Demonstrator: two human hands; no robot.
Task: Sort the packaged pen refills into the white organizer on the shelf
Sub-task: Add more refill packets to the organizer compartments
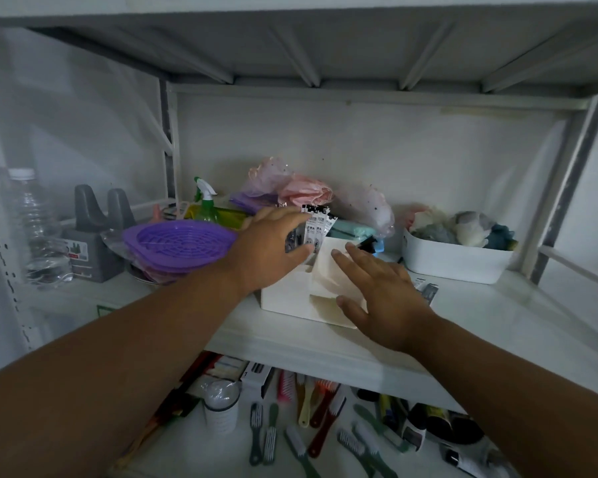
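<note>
A white organizer point(283, 294) stands on the middle shelf. Several packaged pen refills point(316, 225) stand upright in its rear compartment, their black-and-white tops fanned out. My left hand point(270, 243) reaches over the organizer's left side and grips those packets between thumb and fingers. My right hand point(384, 288) lies flat with straight fingers on the organizer's right front face. One more refill packet point(427, 288) lies flat on the shelf just right of my right hand, partly hidden by it.
A purple strainer basket point(178, 241) sits left of the organizer, with a green spray bottle point(206, 201) behind. A white bin point(456, 260) of soft items stands to the right. A clear water bottle point(37, 225) is far left. Brushes point(297, 429) litter the lower shelf.
</note>
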